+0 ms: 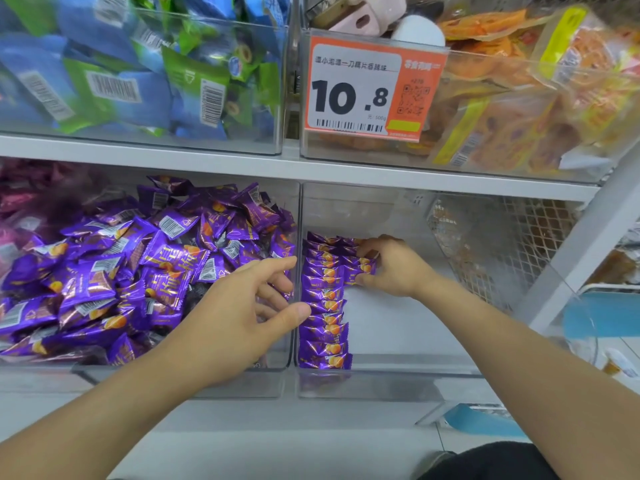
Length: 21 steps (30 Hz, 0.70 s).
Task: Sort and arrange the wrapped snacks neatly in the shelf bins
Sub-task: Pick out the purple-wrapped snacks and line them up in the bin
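Observation:
A loose heap of purple wrapped snacks (114, 271) fills the left clear bin (180, 379) on the lower shelf. In the right clear bin (398, 379) a neat row of the same purple snacks (323, 313) runs along its left wall, with a short second row (360, 265) begun beside it at the back. My right hand (394, 268) holds the snacks of that short row between thumb and fingers. My left hand (242, 313) hovers over the right edge of the heap, fingers spread and holding nothing.
The upper shelf carries a bin of blue and green packets (138, 74) and a bin of orange packets (519, 98) with an orange price tag (374, 88). A wire mesh panel (495, 244) closes the right side. A blue crate (602, 313) stands lower right.

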### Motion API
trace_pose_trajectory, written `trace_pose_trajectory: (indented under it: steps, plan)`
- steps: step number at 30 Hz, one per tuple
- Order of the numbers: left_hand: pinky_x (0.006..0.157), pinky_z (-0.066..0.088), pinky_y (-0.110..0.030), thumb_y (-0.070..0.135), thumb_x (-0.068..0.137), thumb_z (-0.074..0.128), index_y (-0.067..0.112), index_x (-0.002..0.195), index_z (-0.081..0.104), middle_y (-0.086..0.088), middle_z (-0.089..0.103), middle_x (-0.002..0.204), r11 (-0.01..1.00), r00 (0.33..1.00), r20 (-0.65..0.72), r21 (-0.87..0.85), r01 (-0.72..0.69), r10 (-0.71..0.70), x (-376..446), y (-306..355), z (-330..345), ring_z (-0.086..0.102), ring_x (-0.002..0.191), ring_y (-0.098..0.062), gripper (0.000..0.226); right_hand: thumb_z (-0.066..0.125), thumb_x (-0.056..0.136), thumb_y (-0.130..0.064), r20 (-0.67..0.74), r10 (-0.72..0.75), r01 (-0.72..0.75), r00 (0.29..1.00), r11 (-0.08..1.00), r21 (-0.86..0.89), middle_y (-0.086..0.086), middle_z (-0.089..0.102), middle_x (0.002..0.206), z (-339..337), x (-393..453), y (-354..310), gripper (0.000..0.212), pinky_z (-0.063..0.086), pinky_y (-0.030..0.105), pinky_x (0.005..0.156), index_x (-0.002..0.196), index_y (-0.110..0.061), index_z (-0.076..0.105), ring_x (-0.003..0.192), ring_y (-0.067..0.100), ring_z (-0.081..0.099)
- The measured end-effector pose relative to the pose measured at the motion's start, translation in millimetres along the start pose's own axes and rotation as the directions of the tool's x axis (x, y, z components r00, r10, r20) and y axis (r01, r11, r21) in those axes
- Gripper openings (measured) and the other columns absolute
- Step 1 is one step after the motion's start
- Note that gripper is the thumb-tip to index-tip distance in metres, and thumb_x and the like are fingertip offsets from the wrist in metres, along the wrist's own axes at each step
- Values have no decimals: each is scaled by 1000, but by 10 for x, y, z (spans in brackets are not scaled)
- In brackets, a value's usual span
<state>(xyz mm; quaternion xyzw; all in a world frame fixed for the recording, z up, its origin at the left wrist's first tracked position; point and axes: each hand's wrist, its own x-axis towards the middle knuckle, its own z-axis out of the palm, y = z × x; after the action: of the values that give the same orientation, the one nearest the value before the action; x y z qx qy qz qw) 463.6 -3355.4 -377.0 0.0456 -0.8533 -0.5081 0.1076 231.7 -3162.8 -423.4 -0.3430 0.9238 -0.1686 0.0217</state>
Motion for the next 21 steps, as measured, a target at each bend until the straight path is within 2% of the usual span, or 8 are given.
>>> trace_pose_trajectory:
  steps: [7,9,12,15,18,21]
  plan:
    - [73,55,-20,29,82,73,28,138,49,8,60,100,1000,1000,8,3,18,-18,-3,1,-13,66,81,-8,60,80,75,-32,-11,25,-25,1000,999,-21,8,67,117,47,10,-35,45,49,28,82,115,-15,68,101,25,62]
    - [73,56,-23,31,82,73,28,137,50,8,61,100,1000,1000,8,7,22,-22,-3,5,-21,66,81,-9,60,80,75,-32,-3,23,-23,1000,999,-28,8,66,119,43,1,-51,47,48,28,84,117,-14,67,104,24,62]
    - [69,59,-34,37,80,72,29,132,54,6,61,100,1000,1000,14,14,26,-26,-3,-4,-33,66,80,-12,56,82,73,-36,16,17,-16,1000,999,-34,6,66,119,-22,-8,-62,54,49,29,85,120,-14,66,105,22,61]
    - [76,58,-31,43,76,71,28,128,57,8,62,100,999,1000,9,35,12,-13,-19,-12,-59,67,80,-8,56,84,72,-40,30,39,-38,999,999,-38,5,64,115,-155,-33,-66,55,45,24,78,120,-19,65,101,18,61]
    - [75,56,-26,31,81,75,31,118,62,10,63,96,996,1000,-14,82,-27,28,-36,8,-124,66,79,-6,39,79,78,-34,-11,37,-37,999,999,-26,2,69,108,-316,-83,-195,42,43,20,73,115,-17,67,91,12,62]
    - [64,50,-17,31,79,76,36,105,66,13,62,88,980,994,-51,179,-85,95,-61,31,-255,62,74,-5,28,75,84,-26,-114,-18,33,993,992,124,-4,72,91,-487,-193,-579,22,43,8,65,102,-16,70,80,7,66]
